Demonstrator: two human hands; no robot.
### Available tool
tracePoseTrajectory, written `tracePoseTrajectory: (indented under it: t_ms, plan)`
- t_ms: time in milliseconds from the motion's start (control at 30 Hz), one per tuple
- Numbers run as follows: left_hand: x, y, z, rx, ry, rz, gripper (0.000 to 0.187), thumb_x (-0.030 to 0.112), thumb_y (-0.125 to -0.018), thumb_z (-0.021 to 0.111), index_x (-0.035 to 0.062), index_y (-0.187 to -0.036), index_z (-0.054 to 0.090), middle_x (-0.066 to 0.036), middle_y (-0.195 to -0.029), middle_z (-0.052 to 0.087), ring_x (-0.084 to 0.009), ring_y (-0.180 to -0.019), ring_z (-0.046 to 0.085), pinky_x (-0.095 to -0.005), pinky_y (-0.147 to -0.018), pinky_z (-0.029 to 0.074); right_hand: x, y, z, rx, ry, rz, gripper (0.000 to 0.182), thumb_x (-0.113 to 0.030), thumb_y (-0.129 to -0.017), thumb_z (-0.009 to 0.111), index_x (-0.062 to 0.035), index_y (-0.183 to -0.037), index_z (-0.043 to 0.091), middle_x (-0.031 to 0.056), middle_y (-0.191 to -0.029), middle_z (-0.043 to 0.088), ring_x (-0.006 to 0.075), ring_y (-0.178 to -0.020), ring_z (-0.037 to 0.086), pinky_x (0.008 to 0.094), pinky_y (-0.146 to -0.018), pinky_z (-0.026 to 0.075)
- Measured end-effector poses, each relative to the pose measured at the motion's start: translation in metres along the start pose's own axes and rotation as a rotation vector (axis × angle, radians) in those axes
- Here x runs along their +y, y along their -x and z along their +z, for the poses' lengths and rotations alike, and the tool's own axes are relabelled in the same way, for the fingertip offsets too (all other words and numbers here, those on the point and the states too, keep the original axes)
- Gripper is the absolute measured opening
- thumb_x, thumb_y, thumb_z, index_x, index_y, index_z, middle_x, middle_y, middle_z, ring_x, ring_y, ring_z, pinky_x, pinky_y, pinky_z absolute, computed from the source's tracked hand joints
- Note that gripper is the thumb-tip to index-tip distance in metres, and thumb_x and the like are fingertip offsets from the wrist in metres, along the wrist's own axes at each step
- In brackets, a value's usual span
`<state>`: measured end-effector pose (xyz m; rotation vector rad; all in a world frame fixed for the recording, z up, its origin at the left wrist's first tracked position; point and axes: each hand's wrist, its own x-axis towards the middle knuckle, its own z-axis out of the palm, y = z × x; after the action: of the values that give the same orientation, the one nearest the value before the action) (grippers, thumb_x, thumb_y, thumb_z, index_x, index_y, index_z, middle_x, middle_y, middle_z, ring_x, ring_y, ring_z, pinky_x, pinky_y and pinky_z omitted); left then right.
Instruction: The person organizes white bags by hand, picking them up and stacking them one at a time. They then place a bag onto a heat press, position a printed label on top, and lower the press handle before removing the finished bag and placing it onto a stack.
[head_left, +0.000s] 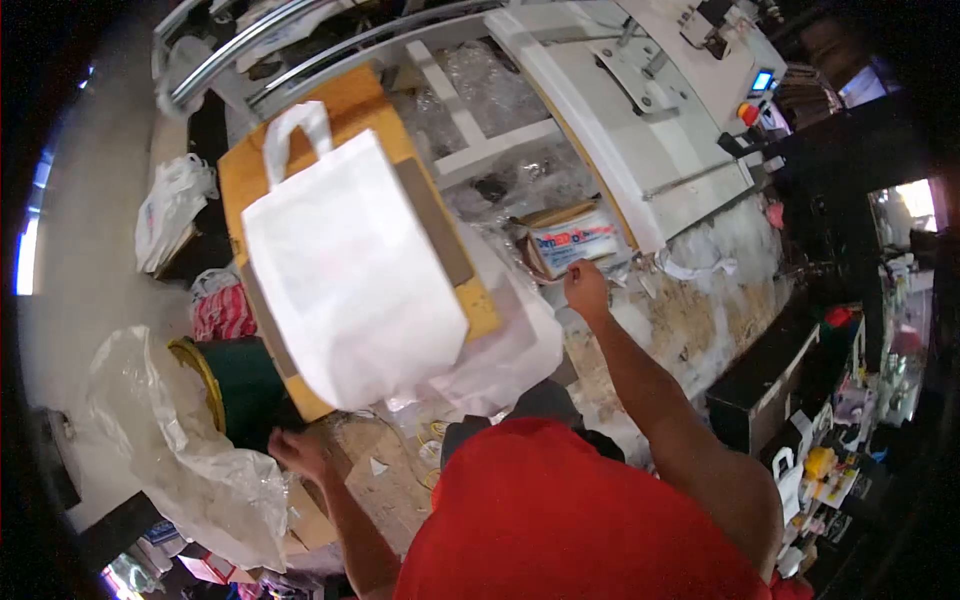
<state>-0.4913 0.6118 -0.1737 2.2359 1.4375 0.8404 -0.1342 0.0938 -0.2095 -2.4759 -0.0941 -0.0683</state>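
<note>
A white non-woven tote bag [350,270] lies flat on an orange-brown board [480,306], its handle loop toward the far end. More pale bag material [515,345] hangs at the board's near right side. My left hand [300,455] is below the board's near corner, beside a dark green bin; it looks empty with fingers loosely apart. On the right, my right hand [587,287] is closed at the near edge of a white packet with red and blue print [578,243], which sits in a small open carton [535,250]. Its fingertips are partly hidden.
A white machine [620,110] with a small lit screen [763,80] and a red button [747,114] stands at the back right. Clear plastic sheeting [180,450] and the green bin [245,385] are at left. White plastic bags [175,210] hang farther back.
</note>
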Motion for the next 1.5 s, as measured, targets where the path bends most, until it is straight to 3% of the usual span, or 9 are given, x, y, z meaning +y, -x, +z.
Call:
tracePoseTrajectory:
  t_ms: [133, 200, 433, 533, 600, 800, 1233, 1300, 1500]
  plan:
    - [-0.222, 0.114, -0.014, -0.284, -0.507, 0.414, 0.030, 0.016, -0.100, 0.048, -0.0088, -0.115, 0.055, -0.030, -0.113, 0.059, -0.0456, -0.104, 0.058, -0.0504, -0.094, 0.046, 0.133, -0.055, 0.044, -0.473, 0.260, 0.051, 0.026, -0.011, -0.085, 0.062, -0.0009, -0.108, 0.066, 0.0194, -0.108, 0.065, 0.0376, -0.101, 0.062, 0.0457, -0.092, 0.050]
    - [-0.156, 0.183, -0.059, -0.730, -0.492, -0.075, 0.028, 0.018, -0.096, 0.052, -0.0057, -0.110, 0.058, -0.028, -0.105, 0.063, -0.0461, -0.096, 0.060, -0.0526, -0.088, 0.048, 0.158, -0.090, 0.069, -0.567, 0.428, -0.050, 0.029, -0.013, -0.084, 0.063, -0.0009, -0.110, 0.067, 0.0193, -0.117, 0.064, 0.0384, -0.111, 0.060, 0.0474, -0.098, 0.048]
    - [-0.124, 0.304, -0.106, -1.376, -0.581, -0.059, 0.025, 0.029, -0.090, 0.057, 0.0065, -0.094, 0.067, -0.017, -0.090, 0.071, -0.0370, -0.084, 0.068, -0.0528, -0.082, 0.053, 0.180, -0.161, 0.118, -0.620, 0.710, -0.266, 0.083, -0.035, -0.073, 0.082, -0.0060, -0.142, 0.046, 0.0173, -0.140, 0.052, 0.0376, -0.129, 0.047, 0.0489, -0.105, 0.042]
    - [-0.046, 0.284, -0.078, -1.681, -0.564, 0.508, 0.026, 0.029, -0.089, 0.063, 0.0076, -0.103, 0.066, -0.013, -0.094, 0.073, -0.0309, -0.088, 0.071, -0.0461, -0.078, 0.056, 0.164, -0.177, 0.105, -0.817, 0.746, -0.141, 0.090, -0.041, -0.066, 0.087, -0.0068, -0.139, 0.047, 0.0165, -0.142, 0.051, 0.0357, -0.132, 0.044, 0.0517, -0.101, 0.043]
    - [0.010, 0.280, -0.057, -1.332, -0.337, -0.274, 0.030, 0.026, -0.087, 0.069, 0.0071, -0.110, 0.066, -0.013, -0.097, 0.073, -0.0265, -0.092, 0.072, -0.0387, -0.079, 0.058, 0.195, -0.174, 0.114, -0.683, 0.774, -0.272, 0.071, -0.034, -0.072, 0.082, -0.0089, -0.132, 0.053, 0.0133, -0.136, 0.054, 0.0357, -0.129, 0.046, 0.0521, -0.099, 0.044]
    - [0.055, 0.256, -0.008, -1.331, -0.256, -0.393, 0.036, 0.022, -0.087, 0.070, 0.0036, -0.117, 0.063, -0.013, -0.099, 0.072, -0.0242, -0.090, 0.072, -0.0362, -0.080, 0.058, 0.226, -0.183, 0.107, -0.396, 0.302, -0.421, 0.020, -0.015, -0.082, 0.069, -0.0102, -0.101, 0.066, 0.0122, -0.101, 0.067, 0.0351, -0.105, 0.061, 0.0543, -0.097, 0.043]
    - [0.124, 0.212, 0.006, -1.710, -0.092, -0.287, 0.031, 0.025, -0.090, 0.064, 0.0037, -0.113, 0.068, -0.017, -0.104, 0.072, -0.0307, -0.099, 0.070, -0.0436, -0.086, 0.055, 0.134, -0.105, -0.001, -0.414, 0.153, -0.232, 0.024, -0.006, -0.090, 0.055, -0.0047, -0.109, 0.069, 0.0186, -0.105, 0.070, 0.0388, -0.101, 0.066, 0.0468, -0.090, 0.052]
    - [0.222, 0.172, 0.000, -1.826, -0.022, 0.264, 0.031, 0.027, -0.093, 0.061, 0.0026, -0.112, 0.068, -0.018, -0.104, 0.071, -0.0327, -0.097, 0.070, -0.0442, -0.085, 0.055, 0.099, -0.062, -0.045, -0.402, 0.089, -0.200, 0.026, -0.005, -0.090, 0.053, -0.0009, -0.111, 0.067, 0.0241, -0.110, 0.068, 0.0420, -0.104, 0.064, 0.0469, -0.095, 0.050]
    - [0.353, 0.101, -0.041, -0.988, 0.485, 0.552, 0.051, 0.013, -0.084, 0.074, 0.0053, -0.131, 0.056, -0.019, -0.110, 0.065, -0.0354, -0.102, 0.065, -0.0423, -0.090, 0.053, -0.141, 0.010, -0.138, -0.722, -0.174, -0.273, 0.014, -0.004, -0.089, 0.059, -0.0023, -0.099, 0.069, 0.0180, -0.091, 0.069, 0.0352, -0.086, 0.067, 0.0412, -0.077, 0.053]
